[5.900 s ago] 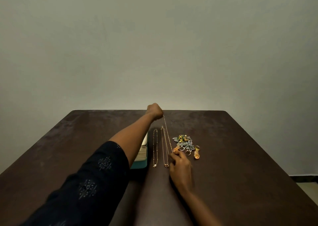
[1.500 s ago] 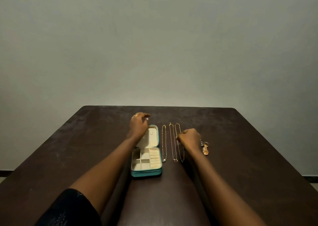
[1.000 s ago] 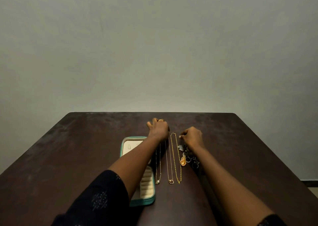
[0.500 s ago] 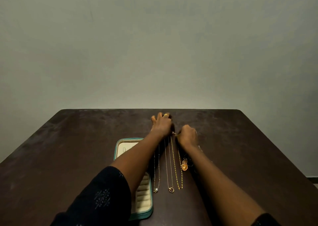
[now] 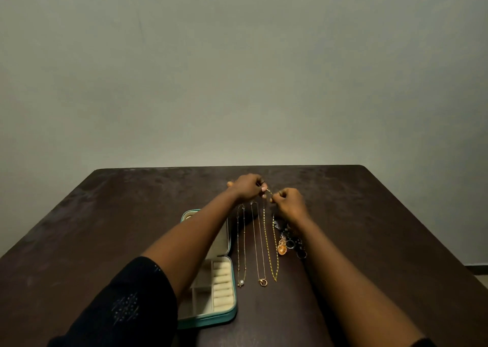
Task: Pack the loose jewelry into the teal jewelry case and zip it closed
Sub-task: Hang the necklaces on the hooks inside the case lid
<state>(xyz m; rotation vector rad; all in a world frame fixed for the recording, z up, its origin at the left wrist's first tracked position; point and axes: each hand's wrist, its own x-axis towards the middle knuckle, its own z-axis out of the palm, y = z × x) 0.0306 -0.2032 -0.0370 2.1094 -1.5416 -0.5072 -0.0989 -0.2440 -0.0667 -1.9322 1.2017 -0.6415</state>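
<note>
The teal jewelry case (image 5: 223, 317) lies open on the table, its cream compartments and ring rolls showing; my left forearm crosses over its lid. To its right three thin gold necklaces lie side by side: a pearl one (image 5: 241, 251), a ring-pendant one (image 5: 260, 257) and a yellow chain (image 5: 272, 257). My left hand (image 5: 248, 187) and my right hand (image 5: 289, 201) meet at the far end of the yellow chain, each pinching it near the clasp. A small heap of earrings and rings (image 5: 289, 243) lies under my right wrist, partly hidden.
The dark brown table (image 5: 105, 227) stretches out bare on both sides of the jewelry. Its far edge meets a plain grey wall. A strip of floor shows at the right edge.
Both hands have closed in on the top end of the yellow chain, the left hand's fingers curling from flat to a pinch. The view has tilted slightly, so the case sits lower.
</note>
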